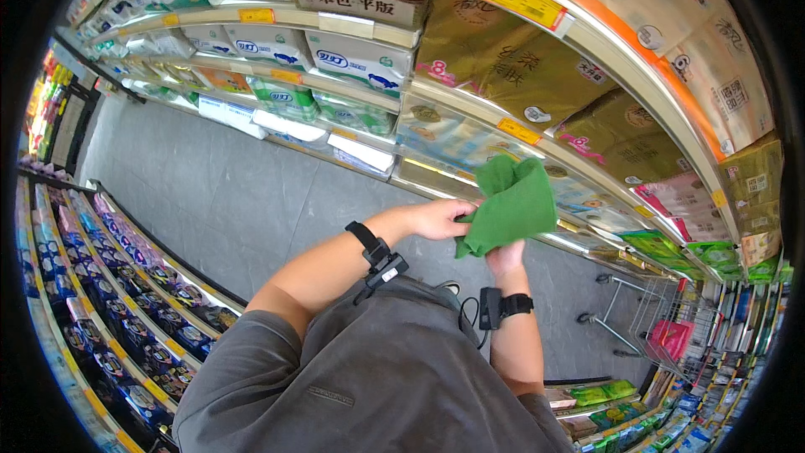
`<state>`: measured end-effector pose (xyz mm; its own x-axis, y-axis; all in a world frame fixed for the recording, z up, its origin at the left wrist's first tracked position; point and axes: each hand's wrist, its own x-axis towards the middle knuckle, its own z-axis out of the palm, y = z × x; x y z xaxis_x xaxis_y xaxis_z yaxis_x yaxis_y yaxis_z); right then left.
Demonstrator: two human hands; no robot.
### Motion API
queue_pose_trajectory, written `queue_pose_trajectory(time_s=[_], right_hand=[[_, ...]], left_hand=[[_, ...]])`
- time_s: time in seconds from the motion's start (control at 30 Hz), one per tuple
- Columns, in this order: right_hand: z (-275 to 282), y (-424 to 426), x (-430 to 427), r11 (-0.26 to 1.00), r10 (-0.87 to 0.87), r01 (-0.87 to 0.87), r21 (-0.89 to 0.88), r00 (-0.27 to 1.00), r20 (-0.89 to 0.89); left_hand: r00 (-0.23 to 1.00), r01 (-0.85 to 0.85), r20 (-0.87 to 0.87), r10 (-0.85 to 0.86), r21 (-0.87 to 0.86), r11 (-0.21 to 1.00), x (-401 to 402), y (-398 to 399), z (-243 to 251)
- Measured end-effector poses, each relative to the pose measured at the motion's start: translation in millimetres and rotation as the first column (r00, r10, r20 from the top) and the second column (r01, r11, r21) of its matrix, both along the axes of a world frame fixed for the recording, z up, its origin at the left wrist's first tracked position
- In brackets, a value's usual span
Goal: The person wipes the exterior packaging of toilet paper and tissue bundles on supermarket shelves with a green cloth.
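A green cloth is held up between both hands, bunched at its lower end and loosely folded at the top. My left hand grips the cloth's lower left edge between thumb and fingers. From below, my right hand holds the cloth, which covers most of its fingers. Each wrist wears a black strap with a small black device. Just beyond the cloth are shelves with wrapped packs of tissue paper.
Shelf edges with yellow price tags run close in front. Behind on the left stands another shelf with dark packs. A metal shopping cart with a red part is at the right. Grey floor tiles lie between the shelves.
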<state>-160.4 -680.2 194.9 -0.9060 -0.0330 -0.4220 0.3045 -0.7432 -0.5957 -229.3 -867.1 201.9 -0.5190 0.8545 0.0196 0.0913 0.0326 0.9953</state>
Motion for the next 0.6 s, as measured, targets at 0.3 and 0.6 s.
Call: queue_pose_trajectory(time_s=[0.3,0.6], right_hand=[[-33,82,60,0.891,0.327,-0.336,0.307,0.942,0.081],[-6,108,77,0.649,0.267,-0.166,0.742,0.963,-0.018]], left_hand=[[0.940,-0.189,0.243,0.241,-0.216,0.958,32,57,-35],[0.951,-0.296,-0.101,0.291,-0.031,0.955,72,91,-29]])
